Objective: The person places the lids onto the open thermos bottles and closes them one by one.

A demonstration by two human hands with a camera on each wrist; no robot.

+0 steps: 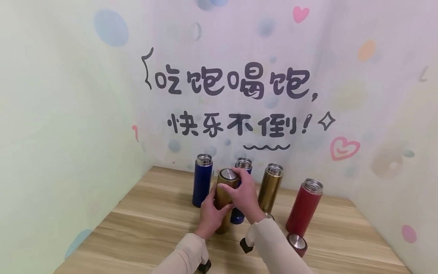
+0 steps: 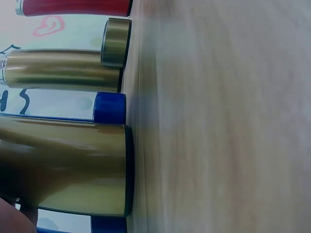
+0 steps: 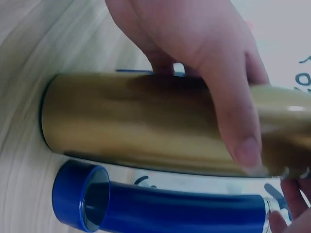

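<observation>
A gold thermos bottle (image 1: 223, 199) stands upright on the table with its steel-topped lid (image 1: 228, 174) on. My left hand (image 1: 210, 217) wraps round the bottle's body; the right wrist view shows its thumb (image 3: 240, 126) across the gold side. At the top, my right hand (image 1: 247, 194) grips the lid between thumb and fingers. Right behind stands a lidless blue thermos (image 1: 243, 164), partly hidden by the hand, with a blue lid (image 3: 73, 194) in front of its base. Another lidless blue thermos (image 1: 202, 182) is to the left.
Right of my hands stand a lidless gold thermos (image 1: 271, 188) and a lidless red thermos (image 1: 304, 205). A gold lid (image 2: 116, 42) and a red lid (image 1: 297, 243) sit before them. Behind the wooden table (image 1: 150, 217) hangs a printed backdrop (image 1: 219, 102).
</observation>
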